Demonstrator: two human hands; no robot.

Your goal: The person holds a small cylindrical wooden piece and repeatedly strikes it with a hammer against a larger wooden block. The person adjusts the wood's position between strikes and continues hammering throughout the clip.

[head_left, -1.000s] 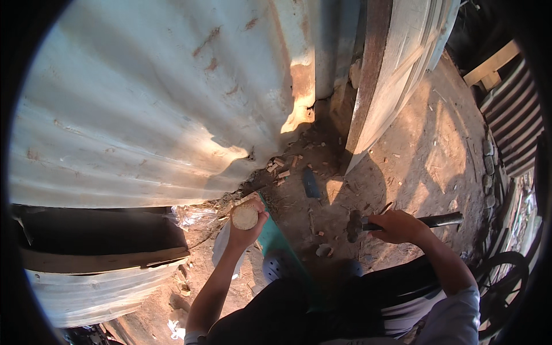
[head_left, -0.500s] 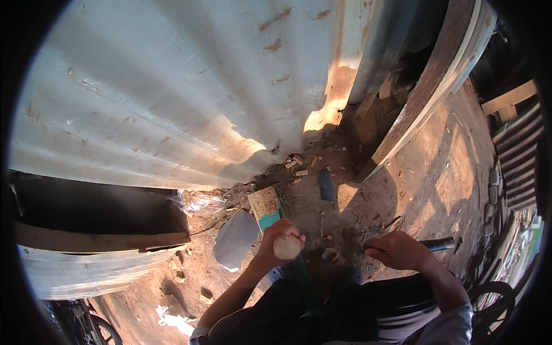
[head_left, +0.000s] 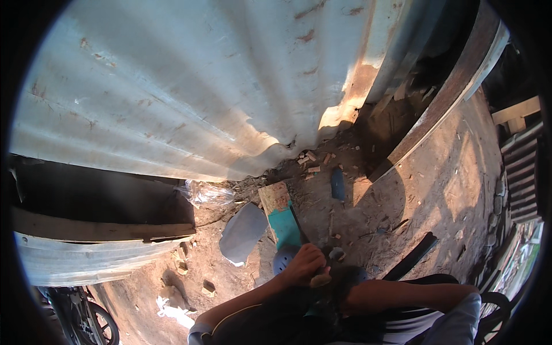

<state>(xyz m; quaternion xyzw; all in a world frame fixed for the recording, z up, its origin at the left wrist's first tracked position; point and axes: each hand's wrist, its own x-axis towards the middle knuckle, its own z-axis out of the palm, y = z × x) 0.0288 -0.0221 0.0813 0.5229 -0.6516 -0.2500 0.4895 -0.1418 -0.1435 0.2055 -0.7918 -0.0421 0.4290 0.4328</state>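
Observation:
My left hand is closed around a wooden stick with a pale, blunt end, low in front of my lap. A plank, partly painted green, lies on the ground just beyond that hand. Beside the plank, under my left wrist, shows a grey-blue shoe with holes. My right forearm reaches leftward across my thigh. The right hand at its end is in dark shadow near the left one, so its fingers cannot be made out. A long dark strip lies on the ground beyond the right forearm.
A corrugated metal wall rises in front. A grey flat piece lies left of the plank. Farther ahead are a dark blue piece and wood chips. A curved wooden post leans at right; a motorcycle wheel shows lower left.
My left hand has moved down and right with the stick, which is now tilted. My right hand has swung left toward it, away from the dark strip. The view has shifted slightly.

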